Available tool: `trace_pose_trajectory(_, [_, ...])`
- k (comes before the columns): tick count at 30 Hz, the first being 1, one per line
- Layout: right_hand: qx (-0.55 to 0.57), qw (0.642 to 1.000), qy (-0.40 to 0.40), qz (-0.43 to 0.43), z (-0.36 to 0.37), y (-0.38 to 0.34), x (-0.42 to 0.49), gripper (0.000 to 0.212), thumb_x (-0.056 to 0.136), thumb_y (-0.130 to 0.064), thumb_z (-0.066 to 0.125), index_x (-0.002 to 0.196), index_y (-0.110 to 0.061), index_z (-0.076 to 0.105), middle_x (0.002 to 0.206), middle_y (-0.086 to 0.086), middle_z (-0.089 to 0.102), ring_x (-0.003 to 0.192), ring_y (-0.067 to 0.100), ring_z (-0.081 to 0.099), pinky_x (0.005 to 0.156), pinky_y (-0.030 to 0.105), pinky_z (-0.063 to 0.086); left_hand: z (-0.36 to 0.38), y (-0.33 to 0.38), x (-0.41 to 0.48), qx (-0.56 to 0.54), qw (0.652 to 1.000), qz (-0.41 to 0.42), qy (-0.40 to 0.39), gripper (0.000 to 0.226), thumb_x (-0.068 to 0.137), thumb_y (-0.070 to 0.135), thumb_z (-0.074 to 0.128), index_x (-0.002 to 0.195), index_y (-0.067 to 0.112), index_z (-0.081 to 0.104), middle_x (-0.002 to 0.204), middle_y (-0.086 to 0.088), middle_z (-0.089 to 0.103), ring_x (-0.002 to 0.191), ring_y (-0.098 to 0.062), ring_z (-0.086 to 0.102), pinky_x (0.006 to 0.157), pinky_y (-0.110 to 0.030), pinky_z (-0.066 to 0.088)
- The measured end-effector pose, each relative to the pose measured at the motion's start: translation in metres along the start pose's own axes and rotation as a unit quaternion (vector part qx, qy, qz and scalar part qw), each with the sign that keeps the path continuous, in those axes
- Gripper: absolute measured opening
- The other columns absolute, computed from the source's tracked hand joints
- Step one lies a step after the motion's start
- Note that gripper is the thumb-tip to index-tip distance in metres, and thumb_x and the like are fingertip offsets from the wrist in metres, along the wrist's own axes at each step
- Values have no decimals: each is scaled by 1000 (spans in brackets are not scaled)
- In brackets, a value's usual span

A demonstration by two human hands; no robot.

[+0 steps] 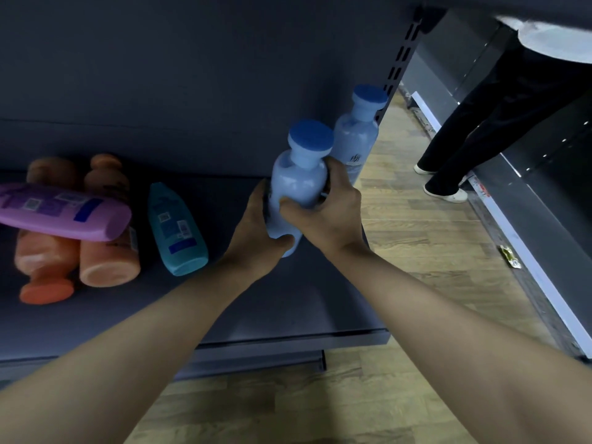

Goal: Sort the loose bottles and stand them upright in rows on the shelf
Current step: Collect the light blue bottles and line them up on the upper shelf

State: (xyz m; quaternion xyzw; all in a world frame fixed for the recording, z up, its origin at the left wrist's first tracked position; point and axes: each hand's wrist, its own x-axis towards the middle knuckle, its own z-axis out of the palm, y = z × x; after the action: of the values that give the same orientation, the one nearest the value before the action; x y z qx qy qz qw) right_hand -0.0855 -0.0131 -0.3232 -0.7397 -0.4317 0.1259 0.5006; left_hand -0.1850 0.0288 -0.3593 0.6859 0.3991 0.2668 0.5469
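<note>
Dark grey metal shelf point(288, 309) is loaded at both ends. At the left, a purple plastic bottle point(64, 211) is laid flat across two orange plastic bottles point(109, 261), with a teal plastic bottle point(176, 229) laid just beside them. Near the right end, a pale blue dark-capped bottle point(298, 184) is gripped upright by the left hand point(253, 232) and right hand point(330, 213), just before a matching blue bottle point(355, 136) stood behind.

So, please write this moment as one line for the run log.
left hand + right hand: grip blue bottle, nearly upright | second blue bottle: standing on shelf | purple bottle, teal bottle, orange bottles: lying
</note>
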Motion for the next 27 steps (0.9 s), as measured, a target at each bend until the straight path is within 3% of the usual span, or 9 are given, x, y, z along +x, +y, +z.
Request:
trace_pose_trajectory(3, [-1,1000,-19,-22,0,0,0,74,56,-28,66,125,-8,50,102,-6,58,94,16,62,76,29,54,3,0,2,-16,1000,1,17,75,79,3,71,140,22,30,116,13,51,106,-4,52,81,-15,46])
trace_pose_trajectory(8, [14,998,-51,-22,4,0,-1,73,61,-27,64,129,-7,46,114,5,63,101,18,62,78,24,53,1,-4,7,18,998,0,53,75,74,16,78,136,17,36,129,-3,50,115,-16,53,92,-35,48])
trace_pose_trajectory(11, [40,998,-56,4,11,-2,-5,72,64,-27,67,130,-9,44,118,7,59,107,19,58,86,34,53,1,-6,9,36,997,0,69,68,74,19,76,131,15,40,124,-7,52,109,-18,55,87,-33,49])
trace_pose_trajectory(14, [51,996,-39,65,22,-6,-16,81,67,-19,80,134,-10,36,128,7,44,114,14,46,94,26,44,2,-7,9,28,997,-11,71,55,78,24,70,125,15,44,116,-8,55,103,-17,58,88,-39,53])
trace_pose_trajectory(16, [38,994,-19,106,29,-9,-21,83,68,-18,82,135,-9,33,129,7,38,116,18,44,93,25,42,2,-6,8,-14,997,-19,78,42,83,21,64,120,11,47,104,-4,58,93,-6,60,81,-24,54])
trace_pose_trajectory(18, [33,991,-3,126,35,-13,-22,85,67,-20,82,135,-10,32,129,6,38,118,21,44,95,31,44,-1,-4,6,-6,997,-18,80,30,89,12,60,117,11,48,89,8,56,80,-1,58,62,-6,46])
trace_pose_trajectory(20, [26,990,18,141,37,-15,-19,79,65,-22,82,130,-11,38,127,5,43,115,22,49,92,38,48,-4,-4,3,3,997,-10,74,31,88,9,59,115,15,46,85,12,53,76,0,54,55,-3,42])
trace_pose_trajectory(23, [16,988,43,146,34,-13,-15,64,64,-25,81,118,-12,50,116,2,56,105,20,57,84,36,51,-7,-2,0,-10,998,-12,65,36,82,2,62,114,10,47,79,11,49,70,1,49,51,-1,39])
trace_pose_trajectory(27, [38,989,34,138,20,-8,-16,51,62,-25,82,106,-18,57,97,-6,64,94,15,63,82,35,54,-13,-3,-4,-58,997,-20,38,45,75,0,72,110,15,48,96,6,60,88,0,58,69,-12,49])
